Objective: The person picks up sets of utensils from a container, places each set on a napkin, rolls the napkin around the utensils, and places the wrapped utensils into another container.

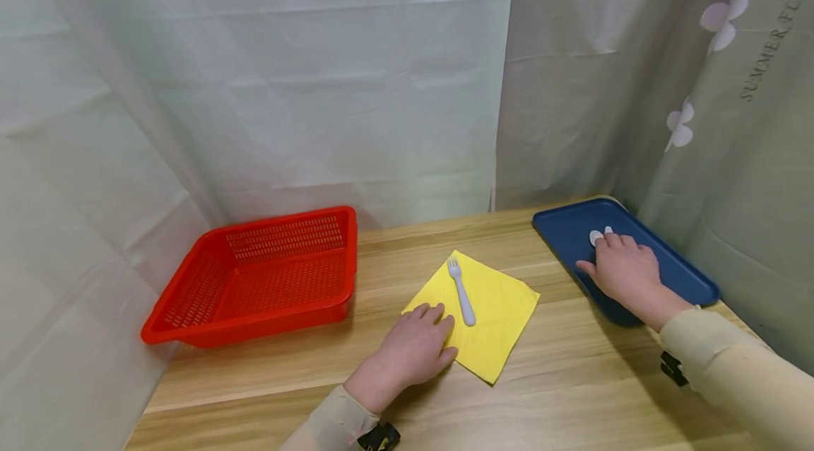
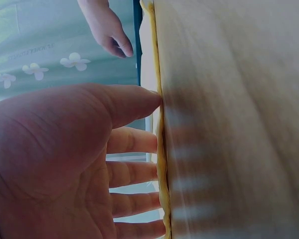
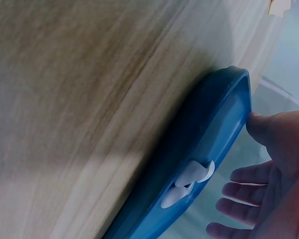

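Note:
A yellow napkin (image 1: 499, 309) lies flat on the table, with a pale grey-lilac fork (image 1: 463, 294) on it, tines toward the far corner. My left hand (image 1: 416, 346) rests its spread fingertips on the napkin's near left edge, beside the fork handle. In the left wrist view the thumb and fingers (image 2: 134, 173) touch the yellow edge. At the right, my right hand (image 1: 626, 271) is over a blue tray (image 1: 566, 221). White spoon-like pieces (image 3: 189, 179) lie in the tray. The right wrist view shows the fingers extended, apart from these pieces.
A red perforated plastic basket (image 1: 248, 327) stands at the left of the wooden table (image 1: 286, 373). Pale curtains (image 1: 318, 83) hang close behind the table and along both sides. The blue tray lies near the right-hand curtain (image 1: 750, 211).

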Demonstrator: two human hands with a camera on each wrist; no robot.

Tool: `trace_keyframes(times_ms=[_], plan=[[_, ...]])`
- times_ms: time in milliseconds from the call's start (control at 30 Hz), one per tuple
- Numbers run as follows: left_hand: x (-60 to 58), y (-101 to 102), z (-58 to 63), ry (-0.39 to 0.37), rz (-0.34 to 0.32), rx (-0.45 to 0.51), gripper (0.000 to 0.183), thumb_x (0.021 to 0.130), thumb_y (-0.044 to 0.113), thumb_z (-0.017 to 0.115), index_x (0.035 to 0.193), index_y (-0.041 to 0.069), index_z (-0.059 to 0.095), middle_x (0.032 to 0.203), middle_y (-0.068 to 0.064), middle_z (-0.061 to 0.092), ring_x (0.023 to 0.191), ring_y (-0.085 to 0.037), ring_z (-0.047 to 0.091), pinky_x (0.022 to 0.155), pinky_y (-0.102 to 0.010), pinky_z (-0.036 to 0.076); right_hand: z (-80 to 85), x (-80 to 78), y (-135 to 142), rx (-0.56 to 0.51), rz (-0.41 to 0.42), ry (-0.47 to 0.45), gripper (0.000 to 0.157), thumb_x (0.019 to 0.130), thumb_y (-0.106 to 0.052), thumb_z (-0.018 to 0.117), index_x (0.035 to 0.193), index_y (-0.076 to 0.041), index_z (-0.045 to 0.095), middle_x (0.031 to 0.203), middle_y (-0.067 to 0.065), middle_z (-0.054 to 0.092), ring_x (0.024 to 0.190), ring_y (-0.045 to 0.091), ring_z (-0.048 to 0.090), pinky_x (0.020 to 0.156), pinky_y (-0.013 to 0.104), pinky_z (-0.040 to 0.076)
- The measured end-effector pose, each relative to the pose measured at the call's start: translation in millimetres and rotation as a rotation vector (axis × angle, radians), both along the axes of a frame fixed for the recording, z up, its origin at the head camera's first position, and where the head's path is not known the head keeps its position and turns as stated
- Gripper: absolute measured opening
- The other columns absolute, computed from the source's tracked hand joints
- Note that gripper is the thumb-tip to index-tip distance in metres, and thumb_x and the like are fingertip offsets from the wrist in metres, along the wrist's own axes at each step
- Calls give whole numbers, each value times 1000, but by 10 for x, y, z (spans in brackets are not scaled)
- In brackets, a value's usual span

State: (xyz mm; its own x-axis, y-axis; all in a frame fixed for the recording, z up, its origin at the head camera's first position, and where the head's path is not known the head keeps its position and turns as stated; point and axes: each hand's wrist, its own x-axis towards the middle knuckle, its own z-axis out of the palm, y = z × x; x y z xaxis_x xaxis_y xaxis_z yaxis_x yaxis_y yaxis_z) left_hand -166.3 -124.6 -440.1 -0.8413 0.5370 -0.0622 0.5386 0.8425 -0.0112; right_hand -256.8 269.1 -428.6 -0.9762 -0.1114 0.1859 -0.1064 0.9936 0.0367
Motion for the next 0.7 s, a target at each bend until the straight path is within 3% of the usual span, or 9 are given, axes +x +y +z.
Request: trace_keyframes(times_ms=[200, 700], plan=[[2, -10, -23, 2, -2, 0, 55, 109, 45, 68, 152, 11, 67, 160, -14, 58, 146, -37, 55, 119, -53, 48, 20, -7, 7, -22, -27, -25, 66, 105, -43, 75, 121, 19, 63, 108, 32, 63, 96, 48, 61, 73, 61, 53], [-9, -8, -25, -23, 3, 3, 56, 109, 45, 68, 153, 12, 66, 162, -13, 57, 147, -37, 54, 120, -53, 47, 34, -26, 65, -26, -32, -46, 43, 103, -28, 76, 95, 13, 66, 79, 22, 58, 78, 45, 63, 74, 64, 50]])
